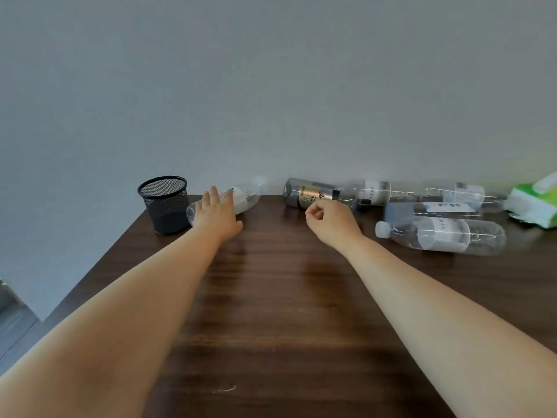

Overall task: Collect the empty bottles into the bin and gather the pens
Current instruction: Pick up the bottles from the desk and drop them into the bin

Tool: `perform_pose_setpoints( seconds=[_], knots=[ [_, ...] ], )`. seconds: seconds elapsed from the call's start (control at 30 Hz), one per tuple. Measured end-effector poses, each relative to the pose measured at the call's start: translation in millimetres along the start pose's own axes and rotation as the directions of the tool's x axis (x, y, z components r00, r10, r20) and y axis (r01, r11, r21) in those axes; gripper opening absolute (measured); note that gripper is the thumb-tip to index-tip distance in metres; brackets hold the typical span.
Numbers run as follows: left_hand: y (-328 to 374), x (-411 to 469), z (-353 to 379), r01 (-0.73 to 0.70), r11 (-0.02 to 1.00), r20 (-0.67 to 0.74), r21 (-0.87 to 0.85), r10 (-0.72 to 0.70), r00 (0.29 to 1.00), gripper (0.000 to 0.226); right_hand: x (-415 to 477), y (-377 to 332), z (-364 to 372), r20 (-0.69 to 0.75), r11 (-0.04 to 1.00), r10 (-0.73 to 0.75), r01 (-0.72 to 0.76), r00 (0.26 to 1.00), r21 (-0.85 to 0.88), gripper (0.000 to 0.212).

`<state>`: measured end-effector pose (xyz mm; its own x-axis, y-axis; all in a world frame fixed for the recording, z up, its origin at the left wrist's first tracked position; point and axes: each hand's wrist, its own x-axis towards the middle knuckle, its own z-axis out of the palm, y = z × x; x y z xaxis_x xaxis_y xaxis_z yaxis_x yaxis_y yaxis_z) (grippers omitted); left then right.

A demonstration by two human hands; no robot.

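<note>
Just right of the mesh cup (164, 203), the left hand (217, 217) is covering the middle of a clear bottle (245, 199), its cap end blurring out. Farther right of the cup, curled fingers (313, 213) are hiding the palm of the right hand (333, 223), and a green packet (533, 203) is running off-frame.

In front of me is a dark brown desk (271, 312) with wood grain running left to right. Its surface is glossy and shows soft patches of reflected light near the middle. A short pale scratch (224, 389) marks the desk close to me. The far edge of the desk meets a plain grey-white wall (271, 86), which fills the whole upper half of my view. At the far right of the desk, partly cut off by the edge of my view, lies a soft, crumpled green and white packet (533, 206). I cannot read its print. Past the desk's left edge, low down, a strip of grey floor (15, 324) shows.
</note>
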<state>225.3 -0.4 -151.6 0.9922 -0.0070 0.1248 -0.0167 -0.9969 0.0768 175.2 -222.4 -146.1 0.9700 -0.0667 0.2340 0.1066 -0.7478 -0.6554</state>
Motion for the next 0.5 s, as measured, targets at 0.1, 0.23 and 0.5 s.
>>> perform_pose_setpoints(
  seconds=[0.1,0.23,0.5],
  knots=[
    [5.6,10.4,-2.5,0.088,0.991,-0.091,0.098,-0.079,0.993,0.081,7.2,8.5,-3.7,-0.032,1.0,0.012,-0.012,0.999,0.013,0.014],
    [11.7,15.2,1.5,0.114,0.976,-0.097,0.184,-0.097,0.991,0.074,17.7,9.7,-2.5,-0.041,1.0,-0.022,0.021,0.999,-0.023,0.024],
    [14.8,18.3,-13.5,-0.03,0.97,-0.394,-0.24,-0.07,0.917,0.067,44.9,8.2,4.4,-0.097,0.914,-0.103,0.055,0.99,-0.403,0.055]
  ],
)
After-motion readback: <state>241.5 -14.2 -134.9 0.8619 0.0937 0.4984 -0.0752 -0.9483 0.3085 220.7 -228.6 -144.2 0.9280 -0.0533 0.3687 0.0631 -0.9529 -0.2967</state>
